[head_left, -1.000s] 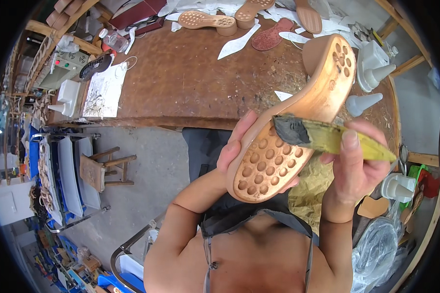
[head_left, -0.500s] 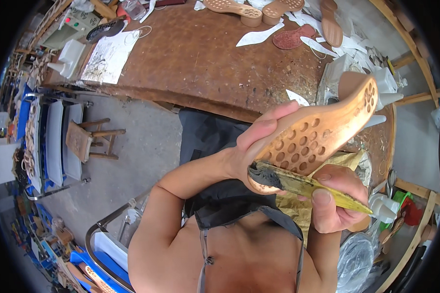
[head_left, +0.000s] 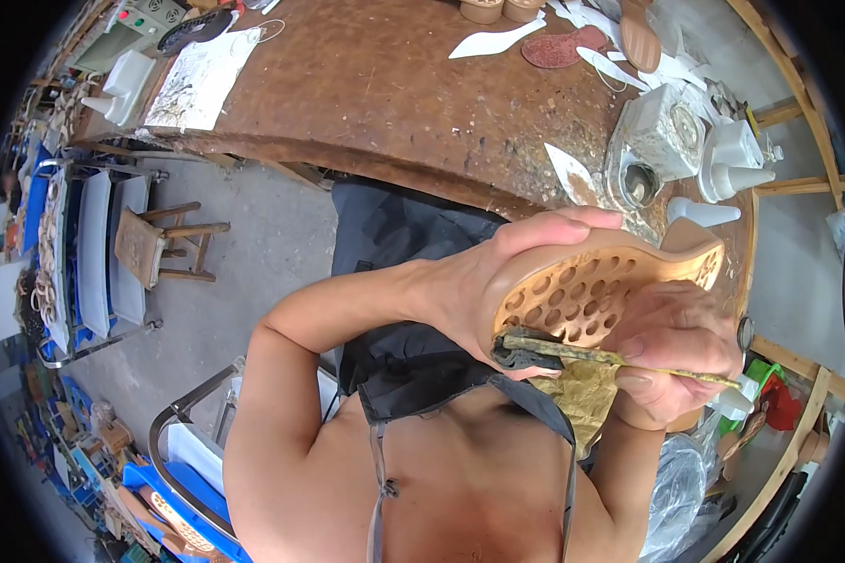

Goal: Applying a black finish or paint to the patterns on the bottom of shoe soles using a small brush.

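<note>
A tan shoe sole (head_left: 573,298) with round hollows across its inner face is held up in front of my chest. My left hand (head_left: 498,267) grips its rim at the toe end, fingers over the far edge. Between the thumb and fingers of my right hand (head_left: 671,352) is a flat glue brush (head_left: 582,352) with a yellow handle, seen nearly edge-on. Its dark, crusted head rests at the near rim of the toe. The sole's raised heel end (head_left: 695,246) points to the right, partly behind my right hand.
Ahead lies a brown worktable (head_left: 347,84) with white paper cut-outs (head_left: 498,39), a reddish insole (head_left: 563,47) and a glue-stained container (head_left: 665,131). White nozzle bottles (head_left: 734,159) stand at its right. On the left are a wooden stool (head_left: 160,244) and a rack (head_left: 94,253).
The sole has tipped, its hollowed face turning and its heel end dropping lower. My right hand has moved up and right, turning the brush edge-on. The view has shifted slightly.
</note>
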Demonstrator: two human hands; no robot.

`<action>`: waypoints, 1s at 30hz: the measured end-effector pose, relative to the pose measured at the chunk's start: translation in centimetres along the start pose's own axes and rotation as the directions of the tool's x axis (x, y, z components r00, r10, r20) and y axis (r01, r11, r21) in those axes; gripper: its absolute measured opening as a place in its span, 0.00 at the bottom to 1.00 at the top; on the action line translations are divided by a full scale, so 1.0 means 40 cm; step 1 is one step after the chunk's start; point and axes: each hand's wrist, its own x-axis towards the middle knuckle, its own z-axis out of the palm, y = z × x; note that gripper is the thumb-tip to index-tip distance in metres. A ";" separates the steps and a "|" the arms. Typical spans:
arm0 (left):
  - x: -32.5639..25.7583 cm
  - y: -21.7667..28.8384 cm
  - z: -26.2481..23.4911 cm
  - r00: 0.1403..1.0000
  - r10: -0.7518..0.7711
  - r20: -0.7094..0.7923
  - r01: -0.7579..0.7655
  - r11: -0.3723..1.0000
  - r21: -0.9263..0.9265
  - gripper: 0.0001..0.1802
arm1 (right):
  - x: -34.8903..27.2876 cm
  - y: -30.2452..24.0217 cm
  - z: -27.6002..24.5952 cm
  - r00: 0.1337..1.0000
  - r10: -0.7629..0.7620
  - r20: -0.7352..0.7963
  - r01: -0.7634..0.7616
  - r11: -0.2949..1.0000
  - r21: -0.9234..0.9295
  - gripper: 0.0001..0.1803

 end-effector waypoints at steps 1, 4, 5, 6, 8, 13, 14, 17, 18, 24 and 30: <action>0.001 0.000 0.002 1.000 -0.019 0.020 0.020 0.999 -0.030 0.57 | 0.002 0.000 -0.012 1.000 -0.017 0.019 0.017 1.000 -0.007 0.12; 0.008 0.010 0.014 0.998 -0.052 0.040 0.049 0.997 0.065 0.59 | 0.008 -0.002 -0.023 0.996 0.011 -0.086 -0.014 0.999 -0.036 0.12; 0.010 0.009 0.016 0.998 -0.053 0.046 0.050 0.997 0.059 0.59 | 0.007 -0.001 -0.021 0.996 0.012 -0.093 -0.015 0.999 -0.041 0.12; 0.010 0.009 0.017 0.997 -0.071 0.038 0.070 0.997 0.024 0.59 | 0.006 0.004 -0.018 0.998 -0.006 -0.057 0.006 1.000 -0.002 0.12; 0.007 0.009 0.016 0.995 -0.091 0.029 0.091 0.996 -0.008 0.59 | 0.004 0.006 -0.019 0.999 -0.034 0.010 0.034 0.998 0.051 0.12; 0.007 -0.002 0.014 0.983 -0.173 0.059 0.180 0.968 -0.175 0.58 | 0.013 0.014 -0.050 0.994 -0.069 0.085 0.064 0.996 0.061 0.10; 0.006 -0.003 0.011 0.979 -0.190 0.067 0.200 0.959 -0.201 0.58 | 0.013 0.016 -0.055 0.992 -0.069 0.103 0.061 0.995 0.079 0.10; 0.021 0.005 0.004 0.966 -0.248 0.071 0.257 0.953 -0.158 0.59 | 0.001 0.012 -0.078 0.998 -0.018 0.062 0.013 0.996 0.091 0.08; 0.029 0.000 -0.003 0.969 -0.241 0.051 0.245 0.964 -0.101 0.59 | -0.014 0.022 -0.095 0.998 -0.028 0.054 0.023 0.995 0.092 0.08; 0.042 -0.036 -0.006 0.800 -0.550 -0.239 0.158 0.578 -0.800 0.47 | -0.053 0.048 -0.105 0.774 0.402 -0.490 -0.250 0.904 0.347 0.10; 0.064 0.006 0.050 0.738 -0.615 -0.278 0.098 0.505 -0.857 0.45 | -0.003 0.054 0.004 0.816 0.336 -0.470 -0.279 0.941 0.189 0.09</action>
